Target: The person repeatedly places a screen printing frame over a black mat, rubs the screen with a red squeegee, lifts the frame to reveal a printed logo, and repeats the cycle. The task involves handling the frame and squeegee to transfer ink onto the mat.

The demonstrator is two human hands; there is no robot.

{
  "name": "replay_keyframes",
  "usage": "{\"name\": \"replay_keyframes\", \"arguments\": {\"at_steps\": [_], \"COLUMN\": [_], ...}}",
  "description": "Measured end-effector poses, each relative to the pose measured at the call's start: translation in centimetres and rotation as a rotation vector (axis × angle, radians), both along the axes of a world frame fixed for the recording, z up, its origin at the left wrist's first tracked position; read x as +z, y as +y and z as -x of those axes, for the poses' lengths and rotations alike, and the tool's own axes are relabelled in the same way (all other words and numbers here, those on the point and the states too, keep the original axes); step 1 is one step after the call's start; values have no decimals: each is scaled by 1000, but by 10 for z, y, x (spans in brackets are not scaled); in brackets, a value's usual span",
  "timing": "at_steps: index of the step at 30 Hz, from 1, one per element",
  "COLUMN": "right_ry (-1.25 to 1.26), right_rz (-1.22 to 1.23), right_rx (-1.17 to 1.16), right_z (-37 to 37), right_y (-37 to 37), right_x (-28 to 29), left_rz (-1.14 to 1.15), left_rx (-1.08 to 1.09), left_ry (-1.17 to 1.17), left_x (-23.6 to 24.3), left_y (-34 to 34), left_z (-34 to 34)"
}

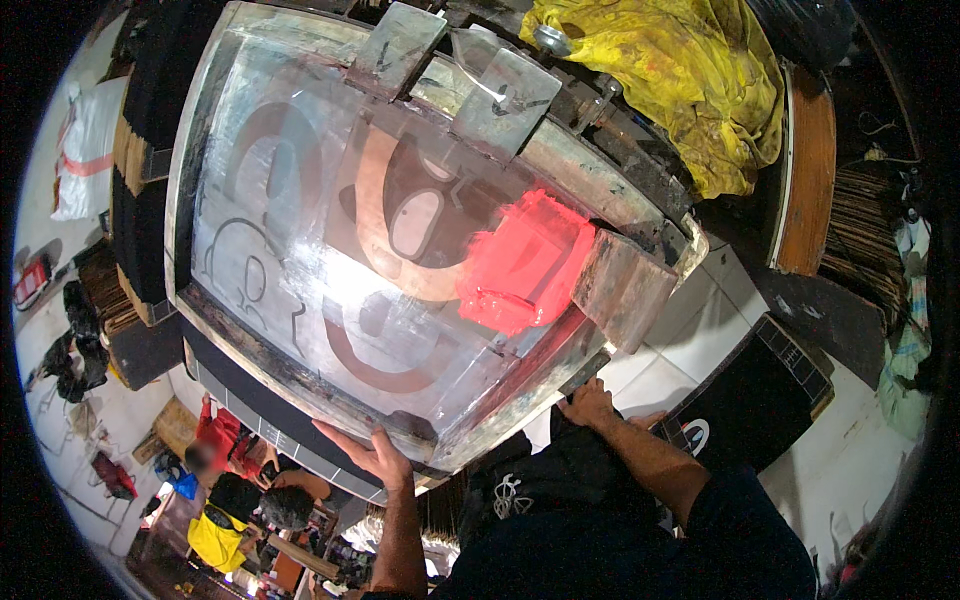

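Observation:
A large screen printing frame (330,385) lies tilted before me, its pale mesh marked with curved stencil shapes. A thick patch of red ink (530,262) covers the mesh's right part. Against that ink rests a wooden squeegee (625,290), its block reaching over the frame's right side. My left hand (375,462) is at the near edge of the frame, fingers stretched out and thumb raised. At the near right corner, the curled fingers of my right hand (590,403) close on the frame's edge beside a dark strip; their tips are partly hidden.
Metal clamp plates (507,100) hold the frame's far side. A stained yellow cloth (670,80) lies beyond them. Black printing boards (750,395) stand at the right, one with a printed mark. Other people (225,450) are at the lower left, one in red.

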State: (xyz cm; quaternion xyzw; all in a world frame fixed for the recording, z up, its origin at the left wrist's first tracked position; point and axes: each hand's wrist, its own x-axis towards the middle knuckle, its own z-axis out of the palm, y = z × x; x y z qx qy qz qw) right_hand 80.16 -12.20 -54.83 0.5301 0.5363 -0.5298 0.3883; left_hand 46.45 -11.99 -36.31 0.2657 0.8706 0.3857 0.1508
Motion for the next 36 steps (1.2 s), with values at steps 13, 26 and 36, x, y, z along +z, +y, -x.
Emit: {"name": "replay_keyframes", "arguments": {"at_steps": [13, 26, 36], "right_ry": [36, 106, 142], "right_rz": [-162, -706, -531], "right_rx": [-142, -943, -886], "right_z": [-13, -145, -244], "right_y": [-33, 168, 407], "right_x": [18, 5, -74], "left_rz": [19, 393, 227], "left_rx": [-132, -46, -209], "left_ry": [155, 372, 575], "left_x": [-14, -23, 108], "left_y": [-15, -24, 295], "left_z": [12, 40, -64]}}
